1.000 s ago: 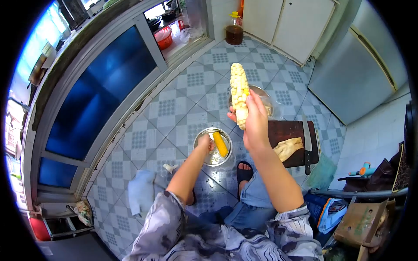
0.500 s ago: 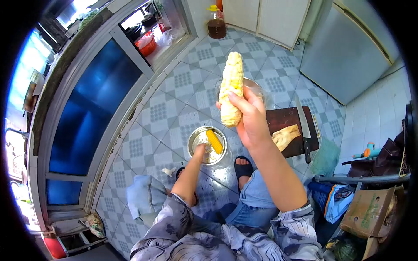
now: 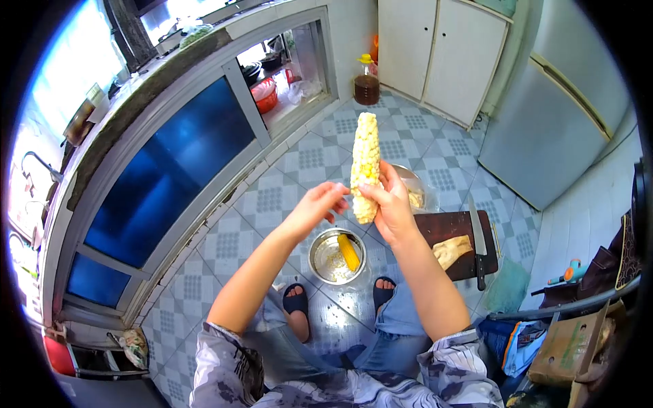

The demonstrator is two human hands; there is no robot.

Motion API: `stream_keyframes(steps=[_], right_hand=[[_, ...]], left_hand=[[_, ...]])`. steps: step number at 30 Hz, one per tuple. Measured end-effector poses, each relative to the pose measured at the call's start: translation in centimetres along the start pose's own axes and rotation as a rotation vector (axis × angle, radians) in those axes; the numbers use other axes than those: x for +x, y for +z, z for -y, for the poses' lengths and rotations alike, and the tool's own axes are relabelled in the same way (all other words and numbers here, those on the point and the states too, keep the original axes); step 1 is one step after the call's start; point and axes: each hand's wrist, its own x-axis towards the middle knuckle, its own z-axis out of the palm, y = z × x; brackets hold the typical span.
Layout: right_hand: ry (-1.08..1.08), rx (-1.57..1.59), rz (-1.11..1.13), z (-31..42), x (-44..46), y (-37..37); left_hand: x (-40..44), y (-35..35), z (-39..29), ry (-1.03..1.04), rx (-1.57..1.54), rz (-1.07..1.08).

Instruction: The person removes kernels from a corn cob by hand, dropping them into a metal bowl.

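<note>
A pale corn cob [image 3: 366, 160], partly stripped of kernels, stands nearly upright in my right hand [image 3: 391, 204], whose fingers and thumb wrap its lower part. My left hand [image 3: 323, 205] is just left of the cob, fingers curled and pressed together; whether anything lies between them is too small to tell. Below, on the floor, a steel bowl [image 3: 314, 262] contains a yellow corn cob [image 3: 349, 252] and loose kernels. Behind my right hand, another metal bowl [image 3: 407, 174] with plastic around it is partly hidden.
A dark cutting board [image 3: 435, 223] on the tiled floor carries a knife [image 3: 477, 231] and a pale flat piece [image 3: 451, 251]. A fridge [image 3: 551, 129] and a yellow-capped jug [image 3: 366, 85] stand farther back. A cardboard box [image 3: 564, 350] is at the lower right.
My left hand has risen from the steel bowl to beside the pale cob. My right hand still holds that cob. The camera view has shifted.
</note>
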Motion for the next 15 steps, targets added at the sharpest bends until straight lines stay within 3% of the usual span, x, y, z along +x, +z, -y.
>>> stream_keyframes(steps=[2, 7, 12, 15], right_hand=[[-0.005, 0.047, 0.015, -0.2, -0.5, 1.2], [0.009, -0.027, 0.077, -0.9, -1.3, 2.5], [0.0, -0.308, 0.294, -0.7, -1.2, 1.7], [0.056, -0.561, 0.441, 0.3, -2.0, 2.8]], left_hand=[[-1.4, 0.7, -0.3, 0.088, 0.106, 0.037], [-2.9, 1.2, 0.7, 0.16, -0.068, 0.051], [-3.4, 0.8, -0.1, 0.284, -0.35, -0.076], [-3.8, 0.2, -0.6, 0.322, -0.236, -0.159]])
